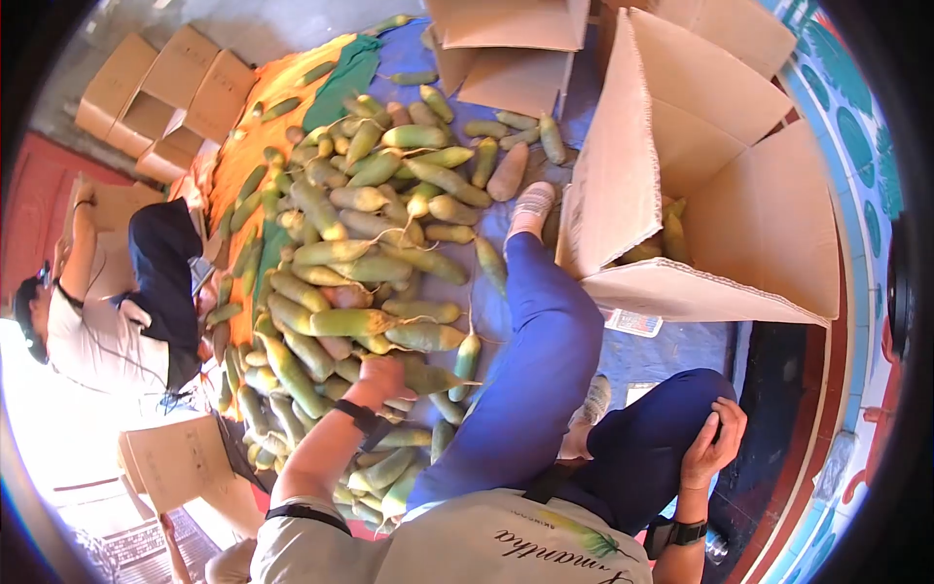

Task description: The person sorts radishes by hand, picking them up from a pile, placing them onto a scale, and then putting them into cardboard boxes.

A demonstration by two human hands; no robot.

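Observation:
My left hand (383,378) reaches into a large heap of green radishes (336,253), its fingers closed round one green radish (435,377). That radish points to the right, toward my leg, with its thin root end outward. More radishes lie close about the hand, some green and a few reddish-brown. My right hand (717,446) rests on my bent knee, holding nothing, with its fingers apart. A watch is on each wrist.
A big open cardboard box (715,180) with some radishes inside stands at the right. Another carton (511,58) is at the top. Blue, green and orange sheets (243,146) lie under the heap. A co-worker (107,321) sits at the left beside cartons; another person's arm (173,545) shows below.

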